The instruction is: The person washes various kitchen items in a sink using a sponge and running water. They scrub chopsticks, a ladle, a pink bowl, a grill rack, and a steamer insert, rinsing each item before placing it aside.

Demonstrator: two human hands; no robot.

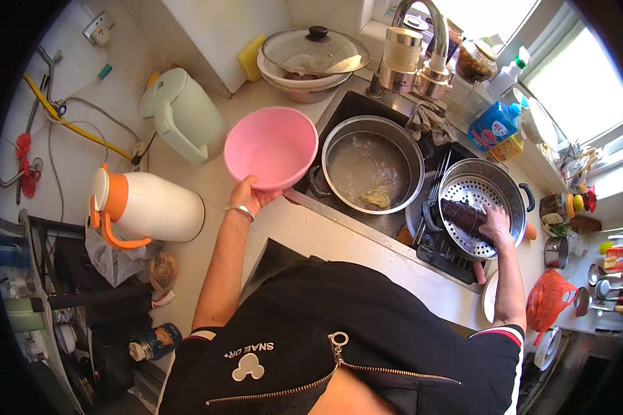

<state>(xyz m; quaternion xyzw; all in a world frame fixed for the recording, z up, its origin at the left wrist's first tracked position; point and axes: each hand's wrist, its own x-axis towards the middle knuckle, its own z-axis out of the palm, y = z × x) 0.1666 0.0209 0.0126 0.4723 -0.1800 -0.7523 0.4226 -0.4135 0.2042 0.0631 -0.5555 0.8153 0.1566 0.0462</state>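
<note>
My left hand (253,196) grips the near rim of a pink plastic bowl (271,148), which looks bare inside, at the left edge of the sink. My right hand (496,226) reaches into a steel steamer pot with a perforated base (482,194) and has its fingers on a dark brown bundle of thin sticks, perhaps a pot-scrubbing brush (464,218). Between the hands, a large steel pot (372,165) sits in the sink, holding cloudy water and a yellowish, crumpled piece (376,197) whose kind I cannot tell.
A chrome faucet with a filter (401,62) rises behind the pot. Left of the bowl are a pale green kettle (184,114) and a white and orange thermos jug (150,206). A glass-lidded basin (311,65) stands at the back. Detergent bottles (494,126) line the right side by the window.
</note>
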